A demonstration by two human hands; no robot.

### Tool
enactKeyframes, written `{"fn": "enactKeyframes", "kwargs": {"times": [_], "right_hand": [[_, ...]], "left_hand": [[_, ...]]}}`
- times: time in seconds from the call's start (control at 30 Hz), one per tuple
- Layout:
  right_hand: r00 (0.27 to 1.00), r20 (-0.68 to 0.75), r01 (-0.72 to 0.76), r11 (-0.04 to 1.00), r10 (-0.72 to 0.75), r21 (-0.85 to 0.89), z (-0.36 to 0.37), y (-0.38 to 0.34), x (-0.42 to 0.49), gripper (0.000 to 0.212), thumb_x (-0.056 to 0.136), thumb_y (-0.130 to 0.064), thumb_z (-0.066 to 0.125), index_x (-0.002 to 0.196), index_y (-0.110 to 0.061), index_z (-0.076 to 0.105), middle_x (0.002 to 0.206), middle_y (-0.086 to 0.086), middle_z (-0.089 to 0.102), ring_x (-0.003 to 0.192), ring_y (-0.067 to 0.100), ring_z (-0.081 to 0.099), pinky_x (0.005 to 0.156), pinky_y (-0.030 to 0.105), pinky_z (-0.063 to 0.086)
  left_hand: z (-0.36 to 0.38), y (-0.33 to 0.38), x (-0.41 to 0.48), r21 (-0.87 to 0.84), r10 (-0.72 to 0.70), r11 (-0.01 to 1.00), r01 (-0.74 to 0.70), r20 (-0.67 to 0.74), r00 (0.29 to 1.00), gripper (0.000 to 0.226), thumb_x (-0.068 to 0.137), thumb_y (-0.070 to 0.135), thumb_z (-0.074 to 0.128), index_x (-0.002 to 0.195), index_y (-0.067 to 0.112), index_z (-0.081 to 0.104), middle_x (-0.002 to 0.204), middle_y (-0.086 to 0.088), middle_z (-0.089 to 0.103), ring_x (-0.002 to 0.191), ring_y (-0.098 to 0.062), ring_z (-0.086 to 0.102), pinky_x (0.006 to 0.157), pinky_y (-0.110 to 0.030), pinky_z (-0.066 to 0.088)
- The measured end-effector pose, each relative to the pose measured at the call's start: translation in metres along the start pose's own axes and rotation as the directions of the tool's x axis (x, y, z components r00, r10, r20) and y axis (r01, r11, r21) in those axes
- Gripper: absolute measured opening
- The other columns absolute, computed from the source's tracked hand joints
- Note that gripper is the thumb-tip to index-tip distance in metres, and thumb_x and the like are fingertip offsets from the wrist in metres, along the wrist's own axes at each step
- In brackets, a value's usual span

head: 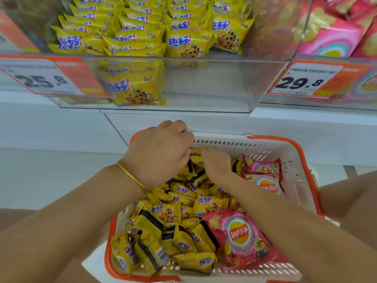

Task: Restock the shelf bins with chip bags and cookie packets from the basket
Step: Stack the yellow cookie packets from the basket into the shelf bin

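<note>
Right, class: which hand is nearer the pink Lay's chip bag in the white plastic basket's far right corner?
Right. The right hand is down among yellow cookie packets, just left of the pink chip bag. The left hand is farther left, at the basket's far left corner.

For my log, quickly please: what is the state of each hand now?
Left hand: curled by the basket wall; its hold cannot be told.
Right hand: down among the cookie packets; cannot be told.
</note>
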State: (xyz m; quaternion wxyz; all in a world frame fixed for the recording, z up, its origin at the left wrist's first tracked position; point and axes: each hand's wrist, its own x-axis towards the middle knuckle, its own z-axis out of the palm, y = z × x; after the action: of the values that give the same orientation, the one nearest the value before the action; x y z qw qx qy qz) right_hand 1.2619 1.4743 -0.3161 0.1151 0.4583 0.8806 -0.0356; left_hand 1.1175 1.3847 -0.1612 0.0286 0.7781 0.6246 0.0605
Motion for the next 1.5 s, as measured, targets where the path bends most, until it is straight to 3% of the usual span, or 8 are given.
{"fn": "enactKeyframes", "kwargs": {"times": [0.17,0.27,0.37,0.7,0.97,1.13,1.33,1.5], "right_hand": [[0.984,0.053,-0.166,0.783,0.168,0.600,-0.055,0.028,-0.024,0.020,0.089,-0.027,0.059,0.094,-0.010,0.050,0.081,0.001,0.054,0.077,0.022,0.054,0.063,0.033,0.040],[0.959,0.243,-0.279,0.325,0.146,0.904,-0.088,0.032,-0.050,0.020,0.087,-0.018,0.066,0.099,-0.005,0.056,0.083,0.009,0.064,0.072,0.022,0.064,0.069,0.039,0.054],[0.933,0.359,-0.358,-0.052,0.014,0.932,-0.115,0.033,-0.072,0.017,0.089,-0.013,0.064,0.103,-0.006,0.058,0.081,0.009,0.069,0.066,0.018,0.067,0.065,0.031,0.058],[0.944,0.323,-0.314,-0.486,-0.069,0.816,-0.149,0.035,-0.117,0.039,0.078,-0.031,0.065,0.107,-0.004,0.061,0.092,0.014,0.072,0.083,0.025,0.069,0.080,0.041,0.057],[0.945,-0.167,0.088,0.275,0.280,0.957,-0.221,0.029,-0.133,0.022,0.079,-0.023,0.071,0.095,-0.012,0.061,0.085,0.005,0.068,0.075,0.019,0.066,0.068,0.035,0.055],[0.829,-0.532,0.204,0.794,0.171,0.572,-0.311,0.027,-0.090,0.026,0.082,-0.028,0.064,0.093,-0.005,0.058,0.073,-0.001,0.051,0.069,0.017,0.048,0.060,0.028,0.035],[0.938,-0.346,-0.008,0.997,0.035,0.080,-0.346,0.017,0.007,0.029,0.083,-0.008,0.059,0.065,-0.007,0.037,0.073,0.006,0.045,0.081,0.025,0.050,0.066,0.032,0.039],[0.997,-0.065,-0.056,0.970,0.042,-0.238,-0.335,0.011,0.055,0.041,0.075,-0.012,0.077,0.112,-0.001,0.063,0.117,0.013,0.061,0.109,0.034,0.058,0.091,0.045,0.049]], "left_hand": [[0.004,0.013,0.005,0.028,-0.064,0.998,0.060,0.131,0.989,0.033,0.090,0.026,0.056,0.121,0.015,0.053,0.123,-0.007,0.047,0.107,-0.026,0.053,0.077,-0.040,0.052],[0.006,0.025,0.008,0.019,-0.078,0.997,0.076,0.211,0.974,0.062,0.085,0.051,0.058,0.134,0.022,0.031,0.134,0.000,0.032,0.121,-0.018,0.041,0.083,-0.027,0.040],[0.003,0.033,0.008,-0.274,-0.146,0.935,0.225,0.281,0.949,0.081,0.074,0.054,0.070,0.134,0.024,0.024,0.131,0.002,0.030,0.117,-0.016,0.042,0.085,-0.024,0.035],[-0.012,0.053,0.013,-0.643,-0.225,0.739,0.201,0.046,0.973,0.087,0.071,0.026,0.080,0.134,0.022,0.020,0.114,0.001,0.033,0.085,-0.002,0.048,0.066,-0.003,0.038],[-0.081,0.036,0.006,-0.623,-0.005,0.766,-0.158,-0.252,0.968,0.072,0.069,0.053,0.067,0.130,0.030,0.036,0.118,0.011,0.044,0.105,-0.003,0.049,0.084,-0.016,0.045],[-0.116,-0.010,0.038,-0.058,0.048,0.993,-0.102,-0.597,0.801,0.037,0.092,0.034,0.044,0.110,0.006,0.059,0.108,-0.010,0.059,0.102,-0.028,0.052,0.089,-0.036,0.037],[-0.087,-0.015,0.053,0.038,0.037,0.999,-0.021,-0.497,0.867,0.045,0.096,0.039,0.032,0.094,0.011,0.068,0.104,-0.006,0.067,0.098,-0.033,0.059,0.081,-0.047,0.048],[-0.085,-0.016,0.052,0.108,0.156,0.988,-0.115,-0.562,0.812,0.042,0.095,0.036,0.038,0.081,0.010,0.068,0.100,-0.004,0.067,0.095,-0.030,0.059,0.077,-0.041,0.047]]}}
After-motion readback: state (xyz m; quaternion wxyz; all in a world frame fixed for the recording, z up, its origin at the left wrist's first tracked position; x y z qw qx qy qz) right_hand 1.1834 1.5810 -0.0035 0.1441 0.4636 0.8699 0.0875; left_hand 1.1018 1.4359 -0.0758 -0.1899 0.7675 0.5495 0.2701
